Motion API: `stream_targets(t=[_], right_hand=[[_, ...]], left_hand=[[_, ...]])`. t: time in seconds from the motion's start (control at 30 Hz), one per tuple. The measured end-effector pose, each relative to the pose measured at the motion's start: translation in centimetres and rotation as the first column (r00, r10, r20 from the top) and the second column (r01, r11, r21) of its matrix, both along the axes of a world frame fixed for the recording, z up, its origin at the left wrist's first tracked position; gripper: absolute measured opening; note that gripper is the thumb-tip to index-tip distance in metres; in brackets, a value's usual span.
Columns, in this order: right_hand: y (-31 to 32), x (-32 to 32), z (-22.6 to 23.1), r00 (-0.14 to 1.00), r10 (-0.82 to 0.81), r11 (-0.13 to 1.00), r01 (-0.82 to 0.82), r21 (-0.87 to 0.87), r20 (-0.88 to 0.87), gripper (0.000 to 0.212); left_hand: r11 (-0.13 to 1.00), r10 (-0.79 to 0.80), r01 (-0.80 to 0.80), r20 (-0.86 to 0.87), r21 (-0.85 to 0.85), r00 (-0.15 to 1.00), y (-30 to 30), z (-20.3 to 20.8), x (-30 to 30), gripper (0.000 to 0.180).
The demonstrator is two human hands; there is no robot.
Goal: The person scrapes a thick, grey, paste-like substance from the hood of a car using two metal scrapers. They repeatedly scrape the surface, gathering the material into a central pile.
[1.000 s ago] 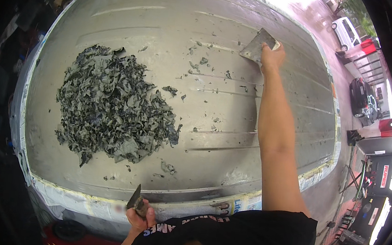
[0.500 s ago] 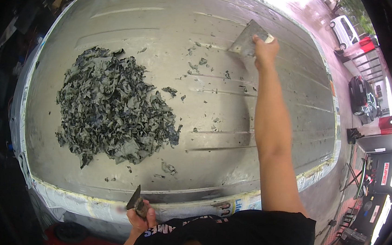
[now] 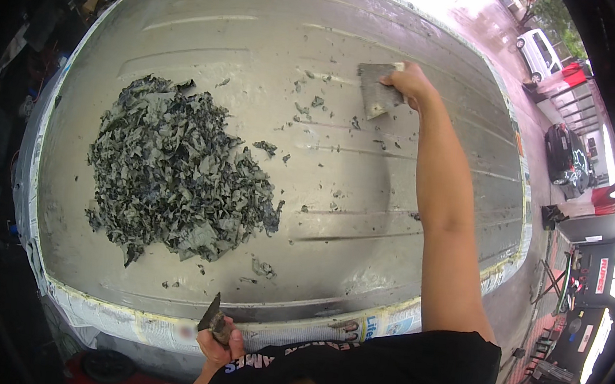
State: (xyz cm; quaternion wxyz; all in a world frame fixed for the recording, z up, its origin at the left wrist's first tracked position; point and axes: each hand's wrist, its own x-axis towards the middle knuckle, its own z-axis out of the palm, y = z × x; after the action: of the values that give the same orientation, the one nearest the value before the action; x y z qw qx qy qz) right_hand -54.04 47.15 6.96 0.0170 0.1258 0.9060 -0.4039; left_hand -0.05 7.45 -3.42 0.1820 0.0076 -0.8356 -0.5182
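A broad, ribbed metal vehicle roof (image 3: 344, 188) spreads out in front of me. My right hand (image 3: 412, 84) reaches far across it, closed on a wide flat grey scraper (image 3: 374, 95) that is slightly blurred. The scraper lies close to the roof; whether its edge touches cannot be told. Down at the near edge, my left hand (image 3: 219, 345) grips a putty knife (image 3: 212, 314) with its blade pointing up. A large heap of grey, curled paint flakes (image 3: 177, 173) covers the left part of the roof. Smaller flakes (image 3: 318, 102) lie scattered between the heap and the right hand.
Newspaper masking (image 3: 295, 335) and tape run along the roof's edges. Beyond the right side are a white van (image 3: 539, 55), a dark car (image 3: 568, 156) and a workshop bench area (image 3: 563, 361) with tools. Something red with a black tyre (image 3: 108, 366) sits below left.
My right hand has drawn nearer to me, and the scraper has turned, its blade now to the left of the hand. The left hand with the putty knife stays almost still.
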Motion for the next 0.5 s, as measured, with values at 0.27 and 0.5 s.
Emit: stream_targets(t=[0.27, 0.5], right_hand=[[2.7, 0.2, 3.1, 0.982, -0.117, 0.973, 0.143, -0.18, 0.146, 0.039], [-7.0, 0.6, 2.7, 0.963, 0.271, 0.961, -0.271, -0.056, -0.008, 0.051]], left_hand=[[0.999, 0.022, -0.02, -0.031, 0.038, 0.999, 0.5, -0.2, 0.0, 0.048], [0.991, 0.069, -0.07, 0.014, 0.114, 0.998, 0.7, 0.9, -0.2, 0.046]])
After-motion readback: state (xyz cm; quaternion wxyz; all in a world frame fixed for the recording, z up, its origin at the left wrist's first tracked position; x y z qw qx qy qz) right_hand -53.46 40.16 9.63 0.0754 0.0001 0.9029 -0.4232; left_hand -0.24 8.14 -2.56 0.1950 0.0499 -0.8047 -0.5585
